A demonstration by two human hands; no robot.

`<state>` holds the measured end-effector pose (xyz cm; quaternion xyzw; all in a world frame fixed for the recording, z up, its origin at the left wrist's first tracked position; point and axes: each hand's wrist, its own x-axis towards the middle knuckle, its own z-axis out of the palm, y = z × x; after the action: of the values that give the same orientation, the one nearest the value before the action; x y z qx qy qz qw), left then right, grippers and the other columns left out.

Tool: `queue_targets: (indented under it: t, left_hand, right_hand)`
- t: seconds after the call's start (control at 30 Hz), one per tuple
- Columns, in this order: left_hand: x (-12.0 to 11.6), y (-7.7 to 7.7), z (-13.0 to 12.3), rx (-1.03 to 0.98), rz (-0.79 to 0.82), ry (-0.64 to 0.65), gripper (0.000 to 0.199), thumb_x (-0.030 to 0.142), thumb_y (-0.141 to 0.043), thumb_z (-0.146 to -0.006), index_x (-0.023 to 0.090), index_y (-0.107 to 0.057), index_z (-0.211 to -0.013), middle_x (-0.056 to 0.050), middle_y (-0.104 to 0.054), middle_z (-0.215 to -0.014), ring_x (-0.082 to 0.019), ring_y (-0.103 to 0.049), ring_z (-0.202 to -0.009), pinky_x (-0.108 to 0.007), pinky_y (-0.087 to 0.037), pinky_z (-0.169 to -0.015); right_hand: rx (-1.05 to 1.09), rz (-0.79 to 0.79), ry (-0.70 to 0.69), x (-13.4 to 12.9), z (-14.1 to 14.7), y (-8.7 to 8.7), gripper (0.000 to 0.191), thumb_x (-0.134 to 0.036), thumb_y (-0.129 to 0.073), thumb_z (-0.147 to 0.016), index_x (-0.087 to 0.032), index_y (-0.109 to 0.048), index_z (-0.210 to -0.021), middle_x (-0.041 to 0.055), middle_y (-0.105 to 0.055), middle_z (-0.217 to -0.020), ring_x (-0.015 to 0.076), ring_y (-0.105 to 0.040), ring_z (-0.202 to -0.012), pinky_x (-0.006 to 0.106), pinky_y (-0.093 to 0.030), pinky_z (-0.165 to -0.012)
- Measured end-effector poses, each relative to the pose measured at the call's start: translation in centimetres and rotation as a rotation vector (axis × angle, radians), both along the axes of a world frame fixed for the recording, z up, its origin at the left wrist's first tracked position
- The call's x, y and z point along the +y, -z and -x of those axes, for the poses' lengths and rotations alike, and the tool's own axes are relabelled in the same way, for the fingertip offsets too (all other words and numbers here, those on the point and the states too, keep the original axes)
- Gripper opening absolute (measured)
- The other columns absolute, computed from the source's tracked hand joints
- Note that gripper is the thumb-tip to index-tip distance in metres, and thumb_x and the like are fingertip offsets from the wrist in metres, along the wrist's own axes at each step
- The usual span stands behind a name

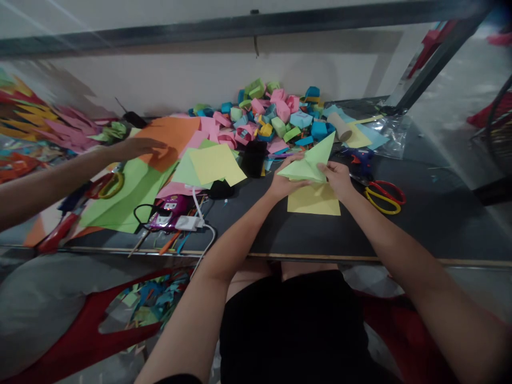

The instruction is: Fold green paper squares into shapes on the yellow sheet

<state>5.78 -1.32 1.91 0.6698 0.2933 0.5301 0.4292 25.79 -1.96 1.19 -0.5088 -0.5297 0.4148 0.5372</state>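
A folded light green paper [308, 165] is held up between my two hands, above the dark table. My left hand [285, 180] grips its left side from below, with the fingers partly behind it. My right hand [336, 176] pinches its right edge between thumb and fingers. Under the folded piece lies a yellow paper sheet [314, 201] on the table [320, 237]. Scissors with red and yellow handles [384, 197] lie just right of my right hand, near a blue glue gun [361, 159].
Folded paper pieces [282, 109] are heaped at the back. A purple power strip [171, 212] with cables sits left of my arms. Another person's arm [76, 164] reaches in from the left over orange paper [176, 136] and green paper [128, 197]. A cardboard tube [340, 127] stands back right.
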Motion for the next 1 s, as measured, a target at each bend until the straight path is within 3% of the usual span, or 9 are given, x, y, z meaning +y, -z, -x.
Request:
queue_targets:
  t: [0.1,0.27,0.47,0.57,0.7,0.83,1.0]
  left_hand:
    - [-0.1,-0.3,0.2,-0.012,0.015,0.027,0.065,0.054,-0.095,-0.058,0.026,-0.069,-0.111,-0.014,-0.069,-0.132,-0.03,-0.059,-0.137,-0.05,-0.044,-0.119]
    - [-0.2,-0.4,0.3,-0.031,0.061,0.026,0.054,0.053,-0.089,-0.067,0.025,-0.072,-0.11,-0.013,-0.069,-0.137,-0.028,-0.064,-0.129,-0.046,-0.048,-0.114]
    - [0.2,0.1,0.3,-0.085,0.141,-0.051,0.037,0.048,-0.086,-0.07,0.026,-0.078,-0.098,-0.009,-0.076,-0.12,-0.028,-0.069,-0.119,-0.043,-0.052,-0.106]
    - [0.6,0.3,0.6,-0.148,0.217,-0.118,0.029,0.046,-0.081,-0.073,0.025,-0.081,-0.092,-0.007,-0.079,-0.109,-0.025,-0.072,-0.103,-0.037,-0.058,-0.087]
    - [0.7,0.4,0.7,-0.166,0.346,-0.218,0.03,0.044,-0.082,-0.071,0.023,-0.082,-0.092,-0.002,-0.077,-0.087,-0.015,-0.063,-0.071,-0.026,-0.052,-0.062]
    - [1.1,0.7,0.2,-0.244,0.439,-0.265,0.03,0.047,-0.083,-0.072,0.019,-0.076,-0.081,0.0,-0.068,-0.074,-0.011,-0.057,-0.064,-0.023,-0.048,-0.056]
    - [2.0,0.8,0.4,-0.331,0.594,-0.263,0.036,0.049,-0.081,-0.08,0.018,-0.065,-0.073,0.0,-0.064,-0.07,-0.01,-0.057,-0.061,-0.023,-0.047,-0.053]
  right_hand:
    - [0.097,0.037,0.042,-0.2,0.2,-0.4,0.065,-0.079,-0.089,-0.048,-0.022,-0.07,-0.072,0.0042,-0.073,-0.071,0.0219,-0.068,-0.067,0.038,-0.059,-0.064]
    - [0.1,0.033,0.048,-0.1,0.3,-0.5,0.06,-0.071,-0.092,-0.051,-0.022,-0.071,-0.077,0.0056,-0.074,-0.074,0.0245,-0.071,-0.072,0.042,-0.06,-0.068]
    - [0.074,0.014,0.09,-0.1,0.0,-0.2,0.062,-0.075,-0.093,-0.047,-0.024,-0.064,-0.067,0.0017,-0.068,-0.064,0.0202,-0.063,-0.06,0.039,-0.058,-0.057]
    - [0.076,-0.008,0.06,-0.1,-0.1,-0.2,0.064,-0.079,-0.091,-0.047,-0.025,-0.059,-0.063,0.0,-0.063,-0.06,0.0184,-0.06,-0.056,0.038,-0.055,-0.054]
    - [0.082,-0.042,0.022,0.0,-0.1,-0.1,0.066,-0.084,-0.086,-0.051,-0.025,-0.06,-0.067,-0.0005,-0.064,-0.062,0.019,-0.063,-0.058,0.036,-0.055,-0.053]
    - [0.108,-0.058,0.049,0.5,-0.3,0.5,0.07,-0.088,-0.083,-0.048,-0.025,-0.061,-0.07,-0.0009,-0.064,-0.062,0.0193,-0.062,-0.058,0.037,-0.056,-0.055]
    - [0.096,-0.094,0.097,0.8,-0.6,0.7,0.068,-0.088,-0.081,-0.055,-0.026,-0.065,-0.077,0.0019,-0.067,-0.072,0.0212,-0.065,-0.067,0.038,-0.057,-0.06]
